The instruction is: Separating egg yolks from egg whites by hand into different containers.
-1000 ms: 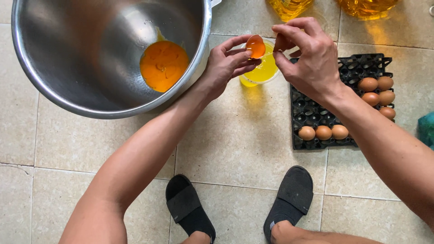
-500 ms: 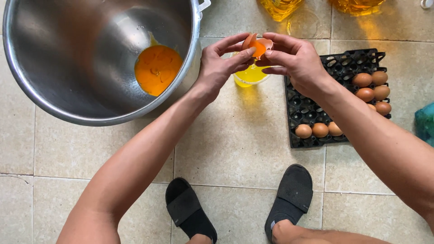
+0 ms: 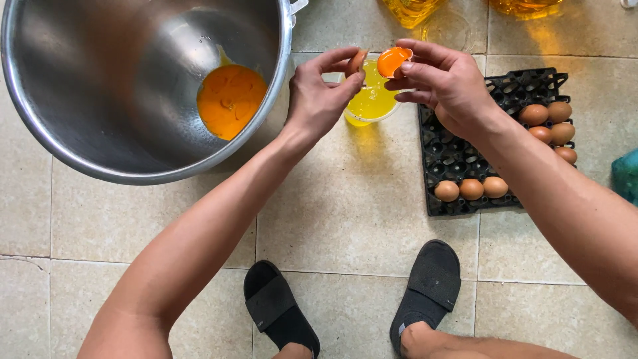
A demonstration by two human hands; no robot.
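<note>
My right hand (image 3: pixel 446 83) holds an eggshell half with an orange yolk (image 3: pixel 393 61) in it, above a small clear cup (image 3: pixel 372 103) of yellowish egg white. My left hand (image 3: pixel 322 96) pinches the other eggshell half (image 3: pixel 357 61) just left of it, over the same cup. A large steel bowl (image 3: pixel 80 100) stands at the left, tilted, with a pool of orange yolks (image 3: pixel 229 100) at its bottom. Both hands hover between the bowl and a black egg tray (image 3: pixel 465 159).
The black tray at the right holds several brown eggs (image 3: pixel 472 189) along its near and right sides. Bottles of yellow liquid (image 3: pixel 412 10) stand at the top edge. My two feet in black slippers (image 3: pixel 279 309) rest on the tiled floor below. A teal object (image 3: pixel 626 174) lies at far right.
The yolk has passed from the left shell half to the right one. The hands parted slightly and stay over the cup.
</note>
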